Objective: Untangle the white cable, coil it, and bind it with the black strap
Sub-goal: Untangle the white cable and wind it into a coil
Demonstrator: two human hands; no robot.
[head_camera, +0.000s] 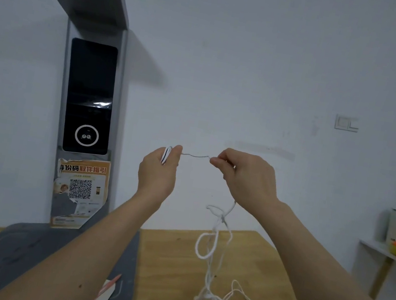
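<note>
I judge the job barely begun: my left hand (158, 169) grips a small first coil, my right hand (244, 175) pinches the white cable (213, 245), most hanging knotted onto the surface (174, 262) near its right edge; no black strap visible.

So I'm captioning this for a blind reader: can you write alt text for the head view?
Two raised hands stretch a short span of white cable between them, the left hand gripping a small coil, the right hand pinching the cable. The rest hangs tangled onto a wooden table beside a grey kiosk.
</note>
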